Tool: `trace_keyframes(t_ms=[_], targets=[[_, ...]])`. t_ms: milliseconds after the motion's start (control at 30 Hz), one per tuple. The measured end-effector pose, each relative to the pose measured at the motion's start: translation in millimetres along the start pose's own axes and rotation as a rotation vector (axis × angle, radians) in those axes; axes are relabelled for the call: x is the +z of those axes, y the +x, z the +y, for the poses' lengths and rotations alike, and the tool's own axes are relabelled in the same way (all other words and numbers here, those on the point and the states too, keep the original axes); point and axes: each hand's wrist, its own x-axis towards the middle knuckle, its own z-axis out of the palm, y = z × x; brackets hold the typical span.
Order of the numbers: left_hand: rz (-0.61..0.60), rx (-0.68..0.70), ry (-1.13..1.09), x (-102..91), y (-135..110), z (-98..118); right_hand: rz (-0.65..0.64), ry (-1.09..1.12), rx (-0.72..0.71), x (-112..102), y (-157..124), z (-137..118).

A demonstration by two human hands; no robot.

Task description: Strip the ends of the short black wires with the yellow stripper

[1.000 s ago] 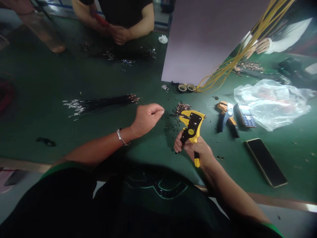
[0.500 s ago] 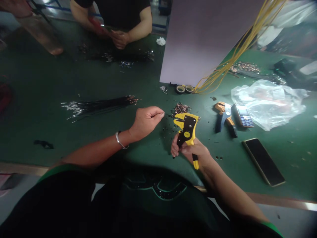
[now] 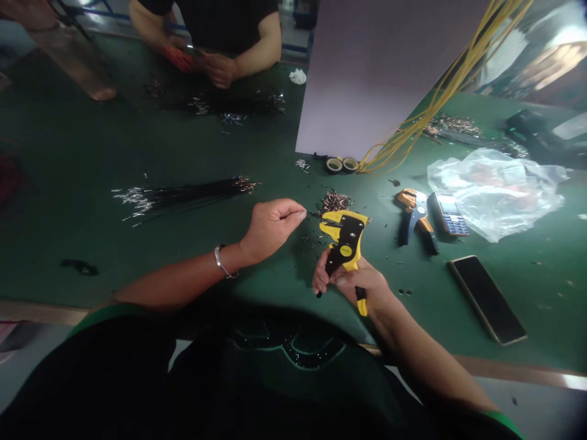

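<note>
At near right of centre, the right hand (image 3: 364, 280) wraps the handles of a yellow wire stripper (image 3: 347, 240), its mouth facing left, presumably to meet the left hand (image 3: 269, 226), whose thumb and finger are pinched together, apparently on a thin dark wire (image 3: 313, 214); coppery scraps (image 3: 336, 200) lie just beyond the mouth, and farther left a black wire bundle (image 3: 192, 192) points its coppery ends rightward, perhaps for easy picking

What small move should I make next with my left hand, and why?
I'd probably ease your left hand slightly toward the yellow pliers: it seems to pinch a thin dark wire pointing at their front end, the jaws look parted, and your right hand grips them.
</note>
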Motion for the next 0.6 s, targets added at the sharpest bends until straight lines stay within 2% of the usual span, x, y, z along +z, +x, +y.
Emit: trace_keyframes(t_ms=[233, 600], targets=[[-0.051, -0.084, -0.038, 2.2, -2.4, 1.7, 0.021, -0.007, 0.006, 1.9, -0.5, -0.8], [-0.065, -0.101, -0.058, 2.5, -2.1, 3.1, -0.059, 0.004, -0.001, -2.3, -2.0, 1.6]])
